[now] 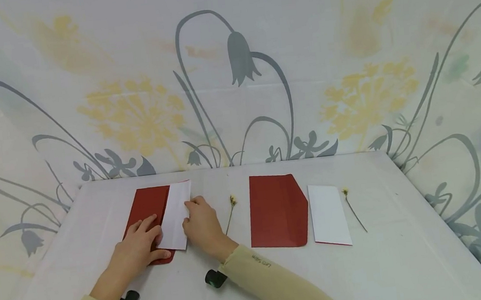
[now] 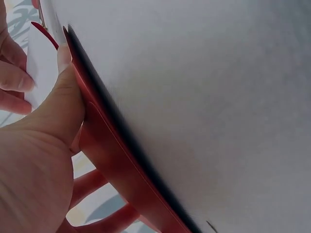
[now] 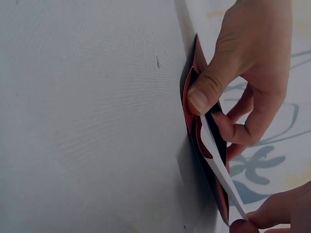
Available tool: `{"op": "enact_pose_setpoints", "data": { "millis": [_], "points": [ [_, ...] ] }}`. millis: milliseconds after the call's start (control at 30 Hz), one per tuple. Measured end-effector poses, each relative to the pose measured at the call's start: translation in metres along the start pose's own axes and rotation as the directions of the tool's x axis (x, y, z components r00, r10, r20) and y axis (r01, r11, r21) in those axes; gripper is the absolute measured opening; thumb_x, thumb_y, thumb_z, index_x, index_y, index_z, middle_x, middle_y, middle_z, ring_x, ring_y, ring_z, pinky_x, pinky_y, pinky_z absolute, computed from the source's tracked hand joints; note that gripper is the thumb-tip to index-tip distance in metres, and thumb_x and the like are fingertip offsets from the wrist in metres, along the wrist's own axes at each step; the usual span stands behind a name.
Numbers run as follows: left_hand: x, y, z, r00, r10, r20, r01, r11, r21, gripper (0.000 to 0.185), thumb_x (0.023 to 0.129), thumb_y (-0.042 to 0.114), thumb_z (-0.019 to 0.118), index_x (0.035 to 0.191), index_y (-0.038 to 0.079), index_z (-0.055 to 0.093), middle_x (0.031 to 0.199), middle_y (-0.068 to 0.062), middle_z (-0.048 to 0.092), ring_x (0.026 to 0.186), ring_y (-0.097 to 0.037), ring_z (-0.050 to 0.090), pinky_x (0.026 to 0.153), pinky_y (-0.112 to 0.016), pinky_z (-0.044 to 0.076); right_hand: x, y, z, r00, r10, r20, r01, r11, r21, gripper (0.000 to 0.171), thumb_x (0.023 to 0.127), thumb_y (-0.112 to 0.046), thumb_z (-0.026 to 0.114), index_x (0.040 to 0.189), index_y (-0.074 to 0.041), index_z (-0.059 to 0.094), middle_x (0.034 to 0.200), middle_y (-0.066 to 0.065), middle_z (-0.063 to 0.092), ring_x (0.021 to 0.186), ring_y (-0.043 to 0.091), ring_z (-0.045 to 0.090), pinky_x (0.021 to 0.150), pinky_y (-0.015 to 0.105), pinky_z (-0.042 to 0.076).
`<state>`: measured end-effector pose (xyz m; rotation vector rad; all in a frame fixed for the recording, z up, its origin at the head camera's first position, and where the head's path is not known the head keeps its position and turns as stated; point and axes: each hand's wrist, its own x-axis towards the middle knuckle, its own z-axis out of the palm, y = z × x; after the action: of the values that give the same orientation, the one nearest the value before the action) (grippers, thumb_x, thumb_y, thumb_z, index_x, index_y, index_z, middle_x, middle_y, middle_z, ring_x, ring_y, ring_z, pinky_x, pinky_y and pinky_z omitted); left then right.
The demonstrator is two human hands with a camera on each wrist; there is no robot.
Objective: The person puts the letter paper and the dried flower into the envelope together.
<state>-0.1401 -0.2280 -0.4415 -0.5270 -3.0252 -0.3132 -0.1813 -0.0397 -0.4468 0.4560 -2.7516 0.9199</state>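
We press our left hand [image 1: 137, 241] on the left red envelope [image 1: 147, 211] while our right hand [image 1: 202, 225] pinches the white card [image 1: 177, 215], partly slid in. The dried flower [image 1: 229, 212] beside it, right envelope [image 1: 275, 212] and second card [image 1: 328, 214] remain untouched.

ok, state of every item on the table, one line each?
left red envelope: flat, white card partly in, left hand pressing it
white card: halfway in, right hand pinching it
right red envelope: flat, flap open, untouched
second white card: flat, loose
dried flower: loose beside the right hand
second dried flower: loose at far right
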Motion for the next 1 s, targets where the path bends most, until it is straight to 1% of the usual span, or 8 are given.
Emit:
{"op": "enact_pose_setpoints", "data": {
  "millis": [100, 200, 333, 533, 733, 800, 900, 1000],
  "points": [
    [0.001, 0.000, 0.002, 1.000, -0.008, 0.001, 0.008, 1.000, 0.007, 0.043, 0.072, 0.037, 0.088, 0.079, 0.019, 0.050, 0.140, -0.026, 0.049, 0.123, -0.056, 0.044, 0.062, -0.071, 0.050, 0.001, -0.004, -0.004, 0.999, 0.010, 0.039, -0.009, 1.000, -0.025, 0.034, 0.087, -0.008, 0.068, 0.121, -0.001, 0.069, 0.116, 0.010, 0.061, 0.091, 0.027, 0.068, 0.081, 0.034, 0.056],
    [0.002, 0.000, 0.003, 1.000, -0.017, 0.006, 0.017, 1.000, 0.014, 0.043, 0.072, 0.037, 0.088, 0.079, 0.019, 0.049, 0.141, -0.025, 0.049, 0.124, -0.055, 0.043, 0.063, -0.071, 0.050, 0.002, -0.009, -0.007, 0.997, 0.010, 0.070, -0.007, 0.999, -0.041, 0.030, 0.086, -0.007, 0.068, 0.115, -0.001, 0.070, 0.114, 0.010, 0.061, 0.084, 0.028, 0.068, 0.077, 0.033, 0.057],
    [0.003, -0.001, 0.004, 1.000, -0.022, 0.012, 0.022, 1.000, 0.019, 0.043, 0.072, 0.037, 0.089, 0.079, 0.020, 0.049, 0.141, -0.025, 0.048, 0.125, -0.055, 0.043, 0.064, -0.071, 0.050, 0.005, -0.013, -0.008, 0.995, 0.015, 0.097, -0.008, 0.998, -0.065, 0.022, 0.086, -0.009, 0.069, 0.107, -0.003, 0.071, 0.109, 0.008, 0.060, 0.079, 0.026, 0.066, 0.073, 0.031, 0.056],
    [0.003, -0.002, 0.004, 1.000, -0.023, 0.020, 0.023, 1.000, 0.014, 0.042, 0.072, 0.036, 0.089, 0.080, 0.020, 0.051, 0.142, -0.025, 0.047, 0.125, -0.055, 0.042, 0.066, -0.071, 0.050, 0.012, -0.013, -0.003, 0.994, 0.010, 0.111, -0.002, 0.998, -0.067, 0.019, 0.084, -0.009, 0.070, 0.102, -0.003, 0.073, 0.102, 0.007, 0.062, 0.081, 0.020, 0.064, 0.073, 0.028, 0.056],
    [0.003, -0.004, 0.004, 1.000, 0.007, 0.007, -0.008, 1.000, 0.022, 0.041, 0.072, 0.039, 0.088, 0.086, 0.018, 0.055, 0.142, -0.025, 0.047, 0.124, -0.054, 0.043, 0.066, -0.068, 0.053, 0.020, -0.003, 0.004, 0.983, 0.063, 0.172, -0.054, 0.997, -0.056, 0.010, 0.080, -0.011, 0.073, 0.087, -0.004, 0.071, 0.087, 0.003, 0.058, 0.073, 0.014, 0.054, 0.064, 0.026, 0.049],
    [0.002, -0.006, 0.005, 1.000, 0.013, 0.003, -0.013, 1.000, 0.025, 0.041, 0.072, 0.039, 0.088, 0.087, 0.018, 0.056, 0.142, -0.025, 0.047, 0.123, -0.053, 0.044, 0.066, -0.067, 0.053, 0.021, 0.000, 0.006, 0.976, 0.078, 0.201, -0.068, 0.996, -0.056, 0.009, 0.081, -0.011, 0.074, 0.086, -0.004, 0.071, 0.086, 0.003, 0.057, 0.074, 0.013, 0.051, 0.064, 0.026, 0.047],
    [0.002, -0.009, 0.005, 1.000, 0.021, 0.002, -0.021, 1.000, 0.011, 0.040, 0.074, 0.039, 0.087, 0.090, 0.017, 0.058, 0.142, -0.025, 0.047, 0.122, -0.053, 0.045, 0.067, -0.067, 0.053, 0.023, 0.002, 0.009, 0.969, 0.098, 0.225, -0.086, 0.994, -0.064, 0.012, 0.081, -0.012, 0.074, 0.090, -0.004, 0.071, 0.088, 0.003, 0.058, 0.076, 0.012, 0.049, 0.067, 0.025, 0.047],
    [0.003, -0.014, 0.004, 0.999, 0.039, 0.010, -0.038, 0.999, -0.039, 0.036, 0.077, 0.039, 0.085, 0.090, 0.018, 0.059, 0.142, -0.026, 0.047, 0.121, -0.053, 0.046, 0.076, -0.067, 0.052, 0.023, 0.002, 0.010, 0.965, 0.116, 0.234, -0.100, 0.992, -0.080, 0.016, 0.082, -0.012, 0.074, 0.096, -0.004, 0.072, 0.091, 0.004, 0.059, 0.078, 0.012, 0.049, 0.070, 0.026, 0.049]
  ]
}}
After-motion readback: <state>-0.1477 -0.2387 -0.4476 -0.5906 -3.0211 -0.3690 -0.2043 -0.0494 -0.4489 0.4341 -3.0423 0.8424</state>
